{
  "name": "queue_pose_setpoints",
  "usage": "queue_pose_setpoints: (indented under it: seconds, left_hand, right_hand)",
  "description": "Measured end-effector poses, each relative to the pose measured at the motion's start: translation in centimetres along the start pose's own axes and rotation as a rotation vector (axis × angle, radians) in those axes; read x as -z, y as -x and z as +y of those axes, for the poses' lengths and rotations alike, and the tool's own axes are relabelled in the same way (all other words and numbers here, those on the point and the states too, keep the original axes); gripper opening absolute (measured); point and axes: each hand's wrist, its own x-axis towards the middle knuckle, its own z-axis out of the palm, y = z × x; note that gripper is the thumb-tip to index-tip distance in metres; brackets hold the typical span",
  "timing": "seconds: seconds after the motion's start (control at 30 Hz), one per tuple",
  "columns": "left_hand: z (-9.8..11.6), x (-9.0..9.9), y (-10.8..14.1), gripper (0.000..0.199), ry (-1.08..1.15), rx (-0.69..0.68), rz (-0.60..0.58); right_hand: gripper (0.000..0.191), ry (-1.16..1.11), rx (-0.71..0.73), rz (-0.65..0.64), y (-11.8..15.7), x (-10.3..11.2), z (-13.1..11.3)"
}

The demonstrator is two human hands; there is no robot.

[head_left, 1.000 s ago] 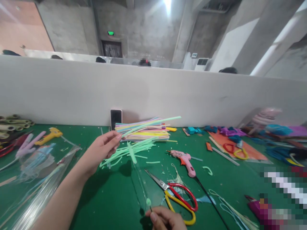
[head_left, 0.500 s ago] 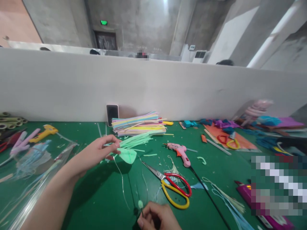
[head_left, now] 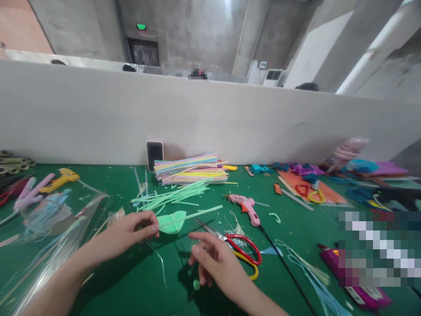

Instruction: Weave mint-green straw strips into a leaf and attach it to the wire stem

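My left hand (head_left: 143,229) is closed, thumb against fingers, on a mint-green fuzzy leaf (head_left: 173,222) that looks made of pipe cleaners. A single green pipe cleaner (head_left: 205,212) stretches rightward across the leaf. A thin pale wire (head_left: 161,262) hangs below this hand. My right hand (head_left: 215,261) is beside the scissors (head_left: 244,250), covering part of their red and yellow handles. Its index finger and thumb are stretched out apart, the other fingers loosely curled. Just beneath them is a small green bud (head_left: 196,285) on a thin stem; whether the curled fingers touch it I cannot tell.
Green pipe cleaners (head_left: 174,196) lie before a multicoloured bundle (head_left: 190,169), near an upright phone (head_left: 155,156). A pink glue gun (head_left: 245,206) with a black cord lies right. A yellow glue gun (head_left: 61,181) and plastic wrap (head_left: 66,245) are left. A white partition (head_left: 210,123) stands behind.
My left hand has come down and left, away from the green pile, with the leaf and a pipe cleaner. My right hand has risen and its thumb and index have parted from the bud's stem.
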Motion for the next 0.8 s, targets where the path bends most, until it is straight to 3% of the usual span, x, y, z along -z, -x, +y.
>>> queue_pose_setpoints:
  seconds: [0.17, 0.33, 0.5, 0.6, 0.67, 0.8]
  left_hand:
    - [-0.9, -0.3, -0.1, 0.028, -0.036, -0.005, 0.005]
    - [-1.5, -0.6, -0.3, 0.027, -0.039, -0.007, 0.010]
    - [-1.9, -0.7, -0.4, 0.031, 0.094, 0.014, 0.192]
    - [-2.3, -0.6, -0.7, 0.051, 0.268, 0.093, 0.336]
    - [-2.8, -0.7, -1.0, 0.059, 0.313, 0.172, 0.342]
    - [-3.7, -1.2, -1.7, 0.052, 0.281, 0.276, 0.230]
  right_hand:
    - [0.066, -0.267, 0.003, -0.009, -3.9, -1.1, -1.0]
    - [0.044, -0.353, 0.057, -0.048, -6.0, -1.9, -0.9]
    - [0.037, -0.254, 0.150, 0.141, -6.4, -0.2, -1.3]
    - [0.035, -0.289, 0.192, 0.304, -5.6, 2.0, -1.4]
    - [0.033, -0.299, 0.235, 0.399, -4.9, 3.3, -1.1]
    - [0.033, -0.272, 0.304, 0.524, -3.6, 5.0, 0.6]
